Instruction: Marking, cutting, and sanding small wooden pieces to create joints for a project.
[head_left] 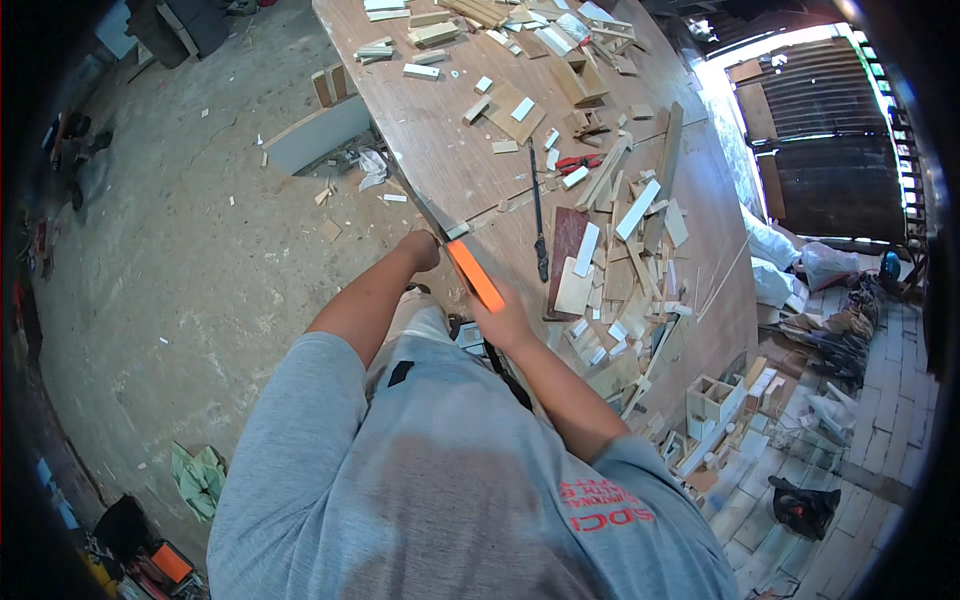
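At the workbench edge, the right hand is closed around the handsaw at its orange handle. At ten o'clock from it, the left hand presses the edge; its grip is hidden.

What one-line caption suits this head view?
Right hand gripping an orange-handled handsaw at the workbench edge, left hand on it, wood offcuts scattered.

Left hand fisted on a bent arm; right hand closed, forearm extended.
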